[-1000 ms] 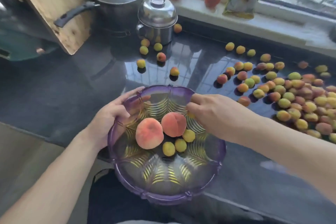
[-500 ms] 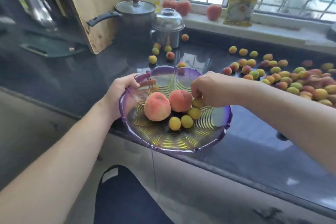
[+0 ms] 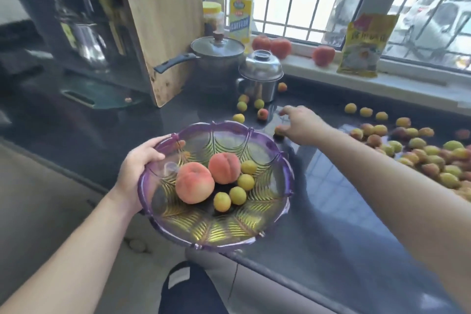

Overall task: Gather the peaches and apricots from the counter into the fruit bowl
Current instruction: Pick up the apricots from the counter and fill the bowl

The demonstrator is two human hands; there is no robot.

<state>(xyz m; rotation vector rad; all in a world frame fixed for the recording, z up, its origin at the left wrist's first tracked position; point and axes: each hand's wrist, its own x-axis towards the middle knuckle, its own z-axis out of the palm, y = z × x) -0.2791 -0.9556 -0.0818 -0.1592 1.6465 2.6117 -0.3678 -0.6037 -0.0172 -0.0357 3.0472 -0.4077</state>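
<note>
The left hand (image 3: 139,168) grips the purple fruit bowl (image 3: 280,160) by its rim, thumb inside, fingers beneath; two peaches (image 3: 195,182) and four apricots (image 3: 246,182) lie in it; the right hand (image 3: 298,123) reaches past the bowl, its fingertips (image 3: 285,111) loosely spread, thumb touching one apricot on the counter (image 3: 278,131); more loose apricots (image 3: 420,150) lie right of those fingers.

One head-worn camera looks forward and down, close over the counter (image 3: 331,211).

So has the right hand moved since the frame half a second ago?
Yes. The right hand has left the purple glass fruit bowl and reached out over the counter toward the lidded steel pot, touching a small apricot.
</note>
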